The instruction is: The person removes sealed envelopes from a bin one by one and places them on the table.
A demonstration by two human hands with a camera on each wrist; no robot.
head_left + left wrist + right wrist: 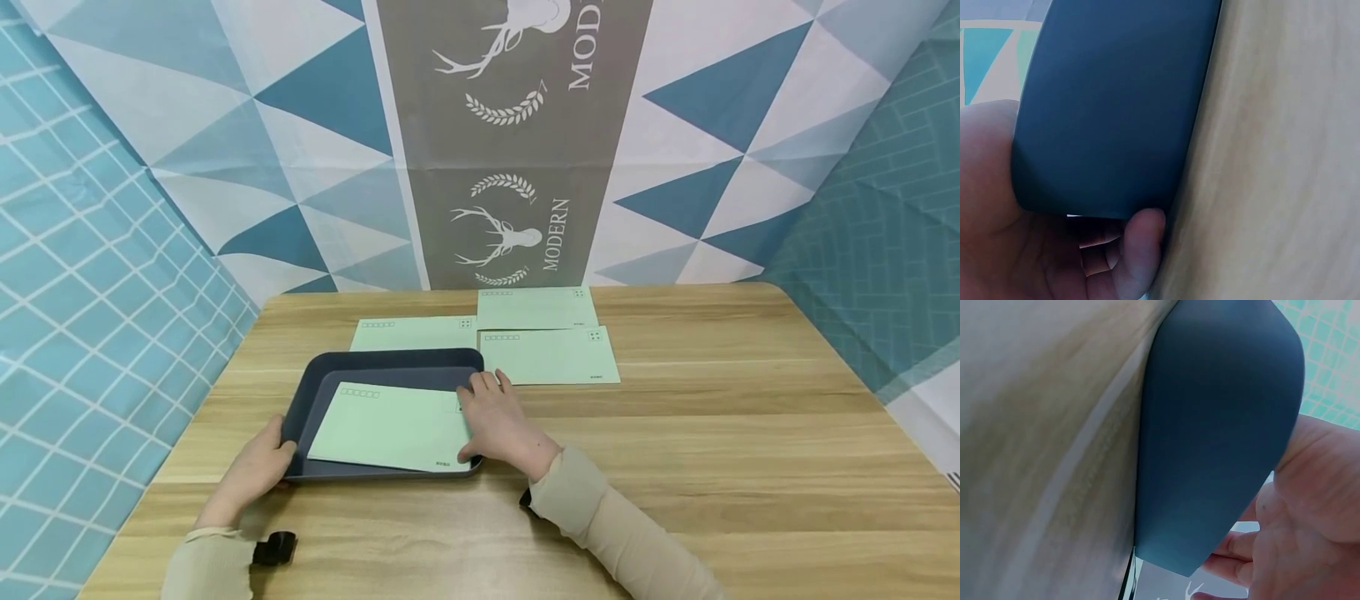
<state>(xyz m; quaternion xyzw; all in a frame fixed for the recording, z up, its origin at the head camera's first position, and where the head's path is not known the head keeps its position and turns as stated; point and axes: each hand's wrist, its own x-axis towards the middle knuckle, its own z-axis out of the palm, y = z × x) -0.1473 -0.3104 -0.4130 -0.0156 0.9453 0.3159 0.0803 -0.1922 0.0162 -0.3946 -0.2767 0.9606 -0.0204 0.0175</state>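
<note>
Now gripping the tray (pixel 397 360) by its left rim with the left hand (pixel 258 460); covering the right edge of the envelope (pixel 386 429) inside with the right hand (pixel 501 423), pinching or merely touching, cannot tell; roomy rightward along the tabletop (pixel 712 442).

Plain dark slate-navy for the tray (pixel 405 375). Pale mint green for the envelope (pixel 382 429) inside and the three envelopes (pixel 543 357) behind, all with tiny outlined boxes printed up top. Light tan wood grain, kinda streaky, across the table (pixel 720 400). Beige on the sleeves (pixel 637 537). White with pale and deep blue triangles on the backdrop (pixel 322 92), plus a grey-taupe panel (pixel 502 146) with white deer heads, leafy sprigs and MODERN lettering. Light blue with white grid on the left-hand sheet (pixel 67 275).
</note>
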